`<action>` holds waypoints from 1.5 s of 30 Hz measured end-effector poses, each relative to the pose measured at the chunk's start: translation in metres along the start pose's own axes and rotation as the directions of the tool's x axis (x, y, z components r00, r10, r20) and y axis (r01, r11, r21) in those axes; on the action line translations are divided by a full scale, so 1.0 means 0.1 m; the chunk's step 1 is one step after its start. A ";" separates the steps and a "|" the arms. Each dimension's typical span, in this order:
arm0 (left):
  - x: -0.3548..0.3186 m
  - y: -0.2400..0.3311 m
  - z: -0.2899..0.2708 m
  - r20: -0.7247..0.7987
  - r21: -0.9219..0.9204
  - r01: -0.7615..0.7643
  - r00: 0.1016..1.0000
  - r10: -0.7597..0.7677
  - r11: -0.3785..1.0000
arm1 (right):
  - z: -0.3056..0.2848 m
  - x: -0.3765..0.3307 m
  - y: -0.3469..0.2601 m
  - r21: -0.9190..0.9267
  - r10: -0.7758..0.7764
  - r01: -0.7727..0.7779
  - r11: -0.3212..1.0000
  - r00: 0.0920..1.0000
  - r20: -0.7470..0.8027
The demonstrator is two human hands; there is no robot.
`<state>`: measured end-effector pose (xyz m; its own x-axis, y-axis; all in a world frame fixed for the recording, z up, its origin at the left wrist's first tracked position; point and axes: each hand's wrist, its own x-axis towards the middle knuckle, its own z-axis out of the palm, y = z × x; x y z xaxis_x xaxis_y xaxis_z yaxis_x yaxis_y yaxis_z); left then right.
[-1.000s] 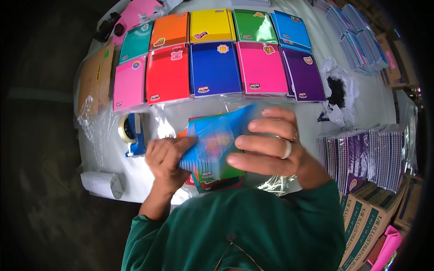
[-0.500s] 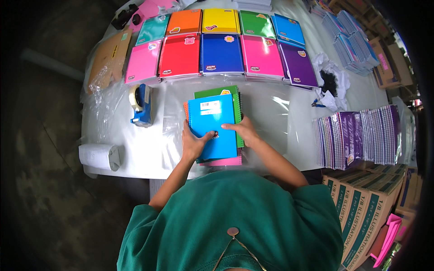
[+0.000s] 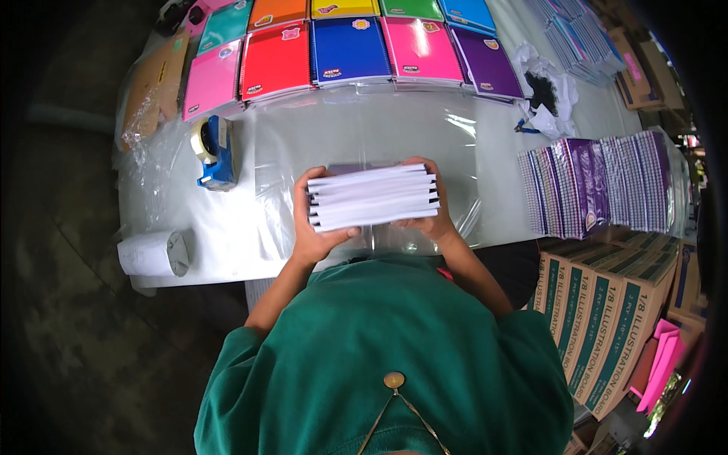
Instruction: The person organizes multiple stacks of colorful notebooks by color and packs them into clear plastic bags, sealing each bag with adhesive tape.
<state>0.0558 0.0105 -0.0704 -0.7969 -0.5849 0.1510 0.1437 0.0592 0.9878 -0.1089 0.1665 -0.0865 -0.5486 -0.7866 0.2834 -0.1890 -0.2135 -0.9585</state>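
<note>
Between both hands, over the near part of the table, I hold a stack of spiral notebooks [image 3: 371, 199] on edge, their white page edges facing up. My left hand [image 3: 312, 220] grips one end, thumb along the near side. At the other end my right hand [image 3: 431, 201] is wrapped round, fingertips over the far side. A purple cover shows faintly at the far face; the other covers are hidden. Beneath and beyond the stack lies a clear plastic sheet [image 3: 284, 155] on the table.
Colourful notebook stacks [image 3: 351, 49] line the far side. A blue tape dispenser [image 3: 218, 155] and a white wrapped bundle [image 3: 153, 254] sit left. To the right are purple notebooks in a row [image 3: 595, 186], blue-handled pliers [image 3: 525, 127], a white bag [image 3: 561, 95] and cardboard boxes [image 3: 607, 326].
The notebooks, lying flat with a blue cover on top, are now turned up on edge between my hands. My hands have shifted to the stack's two ends. The view has tilted nearer.
</note>
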 end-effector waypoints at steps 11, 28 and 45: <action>-0.04 -0.18 0.18 -0.077 -0.098 -0.010 0.997 0.002 0.995 | 0.04 -0.03 -0.01 0.070 0.061 -0.049 0.996 0.982 -0.177; -0.17 -1.17 -0.17 0.254 0.372 0.060 0.953 -0.164 0.926 | -0.09 -0.29 0.87 -0.467 -0.060 0.069 0.881 0.998 0.035; 0.68 -0.16 -0.25 -0.123 0.728 0.517 0.744 -0.657 0.449 | -0.22 0.29 0.29 -0.472 0.494 -0.617 0.630 0.787 -0.369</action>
<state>0.0139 -0.0506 -0.0770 -0.6151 -0.5733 -0.5413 -0.7750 0.3133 0.5488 -0.1478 0.1502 -0.1056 -0.8259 -0.5107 -0.2388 -0.1648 0.6237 -0.7641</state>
